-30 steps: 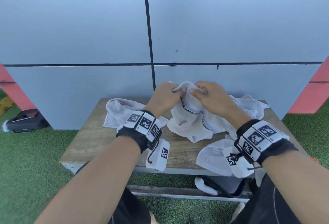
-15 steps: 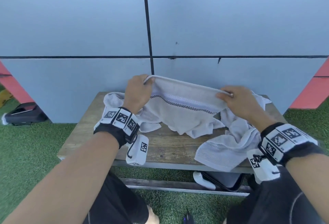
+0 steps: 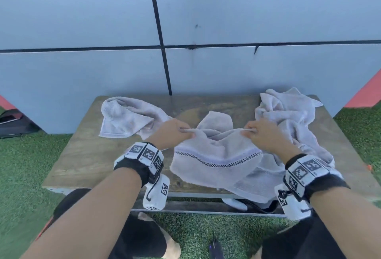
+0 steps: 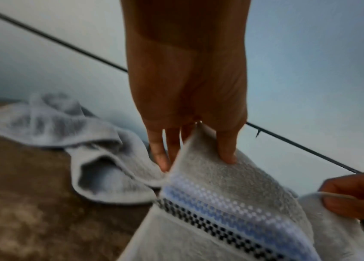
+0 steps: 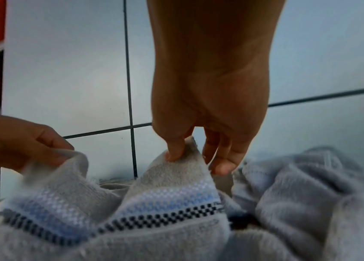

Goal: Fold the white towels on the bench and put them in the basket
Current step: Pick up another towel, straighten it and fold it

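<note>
Both hands, left hand [image 3: 172,134] and right hand [image 3: 262,135], pinch striped towel [image 3: 216,164] corners over bench [image 3: 82,155]. Crumpled towel [image 3: 125,117] left, towel heap [image 3: 288,114] right, touching. Wrist views reveal blue band; basket unseen.

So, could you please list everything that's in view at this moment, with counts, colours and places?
held towel: 1, white with a checked stripe, at the bench's middle, pinched at two corners.
other towels: 2, white, one crumpled at the far left, one heaped at the right and hanging over the front edge.
bench: 1, brown wood, against the wall.
wall: grey panels with dark seams, behind the bench.
grass: green, around the bench.
dark object: 1, on the grass at far left; cannot tell what it is.
wrist bands: 2, black with white markers, left and right.
left hand: pinches the towel's left corner.
right hand: pinches the right corner.
</note>
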{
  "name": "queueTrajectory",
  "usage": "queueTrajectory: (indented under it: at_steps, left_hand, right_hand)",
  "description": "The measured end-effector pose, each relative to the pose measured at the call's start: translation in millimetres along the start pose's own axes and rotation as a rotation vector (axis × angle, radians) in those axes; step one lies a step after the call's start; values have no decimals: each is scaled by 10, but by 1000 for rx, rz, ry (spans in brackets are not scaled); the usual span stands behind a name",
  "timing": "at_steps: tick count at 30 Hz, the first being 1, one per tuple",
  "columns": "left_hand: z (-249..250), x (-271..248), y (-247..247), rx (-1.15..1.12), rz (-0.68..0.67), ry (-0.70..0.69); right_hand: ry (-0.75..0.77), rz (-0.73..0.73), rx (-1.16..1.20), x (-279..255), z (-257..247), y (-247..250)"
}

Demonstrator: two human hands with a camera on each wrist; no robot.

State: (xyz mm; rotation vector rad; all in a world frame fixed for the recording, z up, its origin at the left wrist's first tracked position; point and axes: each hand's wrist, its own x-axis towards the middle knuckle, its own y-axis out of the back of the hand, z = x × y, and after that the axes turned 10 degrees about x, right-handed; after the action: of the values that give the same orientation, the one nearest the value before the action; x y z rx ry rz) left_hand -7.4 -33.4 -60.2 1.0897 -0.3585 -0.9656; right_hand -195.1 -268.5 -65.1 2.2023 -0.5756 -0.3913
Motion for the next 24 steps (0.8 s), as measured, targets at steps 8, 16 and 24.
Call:
queueTrajectory:
  at_steps: [8, 16, 24]
  left_hand:
    - [208, 530, -528, 211, -200, -120]
    - [397, 1248, 198, 185, 212, -129]
    - [136, 1824, 989, -90, 598, 90]
  right_hand:
    - [-10, -227, -190, 366, 168, -469]
    - [271, 160, 9, 1243, -208, 142]
    - [235, 469, 105, 2086, -231, 1010]
